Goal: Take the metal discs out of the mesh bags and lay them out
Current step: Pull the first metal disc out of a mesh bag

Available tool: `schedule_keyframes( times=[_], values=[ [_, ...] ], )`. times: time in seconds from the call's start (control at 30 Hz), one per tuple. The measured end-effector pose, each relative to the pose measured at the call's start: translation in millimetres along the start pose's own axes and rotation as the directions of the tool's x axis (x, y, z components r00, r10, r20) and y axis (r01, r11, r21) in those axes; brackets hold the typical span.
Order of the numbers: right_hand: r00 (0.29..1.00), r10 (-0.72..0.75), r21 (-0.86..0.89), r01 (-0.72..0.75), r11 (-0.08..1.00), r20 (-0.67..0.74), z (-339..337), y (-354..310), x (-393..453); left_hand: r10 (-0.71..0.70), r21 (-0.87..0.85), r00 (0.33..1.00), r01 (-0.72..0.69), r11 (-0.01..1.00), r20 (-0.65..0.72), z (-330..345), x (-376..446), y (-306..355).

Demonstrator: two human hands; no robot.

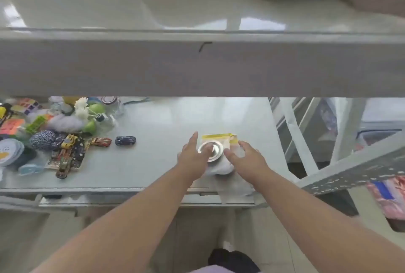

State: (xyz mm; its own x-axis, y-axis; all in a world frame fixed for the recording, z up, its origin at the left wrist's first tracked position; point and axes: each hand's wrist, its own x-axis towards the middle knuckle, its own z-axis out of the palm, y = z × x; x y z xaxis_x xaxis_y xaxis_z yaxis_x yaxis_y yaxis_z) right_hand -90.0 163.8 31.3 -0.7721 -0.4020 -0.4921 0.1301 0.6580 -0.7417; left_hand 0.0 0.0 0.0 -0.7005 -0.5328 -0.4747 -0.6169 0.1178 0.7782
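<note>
A shiny round metal disc (215, 151) lies on the white table (157, 132), on top of pale mesh bags. One mesh bag with a yellow band (219, 137) sits just behind the disc. A white bundle of mesh (221, 168) lies under and in front of it. My left hand (194, 155) rests at the disc's left rim with fingers touching it. My right hand (245, 156) touches the disc's right side, fingers spread over the mesh. Whether either hand grips the disc is unclear.
Toy cars (125, 140) and a heap of small toys, a blue woven ball (42, 140) and a glass jar (111, 102) crowd the table's left. A wide grey shelf beam (197, 68) hangs above. A metal rack (311, 132) stands on the right.
</note>
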Motion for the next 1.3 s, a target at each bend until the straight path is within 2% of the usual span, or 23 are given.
schedule_keyframes(
  times=[0.07,0.13,0.3,0.43,0.53,0.7,0.9,1.0,1.07,1.13,1.23,1.3],
  values=[
    [1.000,0.004,0.110,-0.006,0.994,0.018,1.3,-0.6,6.0,0.029,0.052,1.000,-0.030,0.998,0.010,7.5,2.9,1.9],
    [0.993,0.027,0.173,-0.047,0.984,0.115,5.2,-3.3,16.9,0.022,0.039,0.999,-0.024,0.999,0.041,15.8,3.9,2.4],
    [0.984,0.113,0.268,-0.146,0.952,0.135,21.9,-4.4,31.8,-0.030,-0.253,0.997,0.048,0.966,0.074,9.8,-10.5,3.0],
    [0.987,0.124,0.388,-0.154,0.909,0.104,44.0,-12.0,27.2,-0.054,-0.480,0.981,0.138,0.866,0.186,-16.9,-10.0,-6.1],
    [0.989,0.095,0.553,-0.143,0.820,0.115,60.8,-23.9,23.4,0.003,-0.569,0.971,0.139,0.810,0.241,-42.3,-11.6,-16.4],
    [0.983,0.092,0.647,-0.176,0.742,0.162,103.1,-51.9,15.3,0.093,-0.655,0.956,0.119,0.746,0.279,-73.0,-22.0,-38.5],
    [0.979,0.080,0.551,-0.173,0.816,0.188,136.3,-76.2,10.6,0.031,-0.701,0.959,0.183,0.690,0.281,-111.8,-28.0,-62.8],
    [0.986,0.114,0.421,-0.157,0.893,0.125,144.7,-78.0,12.5,-0.031,-0.694,0.971,0.191,0.694,0.237,-118.7,-27.2,-75.3],
    [0.994,0.099,0.244,-0.108,0.964,0.050,146.2,-77.0,15.6,-0.092,-0.670,0.983,0.174,0.722,0.156,-119.6,-26.5,-81.3],
    [0.996,0.092,0.132,-0.089,0.987,-0.012,142.9,-76.0,21.5,-0.122,-0.642,0.990,0.137,0.754,0.068,-120.4,-27.0,-84.0],
    [0.990,0.105,0.103,-0.095,0.990,-0.092,136.3,-76.2,39.6,-0.119,-0.562,0.990,0.056,0.826,-0.077,-123.8,-28.8,-89.0],
    [0.981,0.129,0.157,-0.106,0.982,-0.147,131.7,-79.3,55.5,-0.114,-0.522,0.985,0.032,0.852,-0.126,-127.0,-29.7,-93.7]
  ],
)
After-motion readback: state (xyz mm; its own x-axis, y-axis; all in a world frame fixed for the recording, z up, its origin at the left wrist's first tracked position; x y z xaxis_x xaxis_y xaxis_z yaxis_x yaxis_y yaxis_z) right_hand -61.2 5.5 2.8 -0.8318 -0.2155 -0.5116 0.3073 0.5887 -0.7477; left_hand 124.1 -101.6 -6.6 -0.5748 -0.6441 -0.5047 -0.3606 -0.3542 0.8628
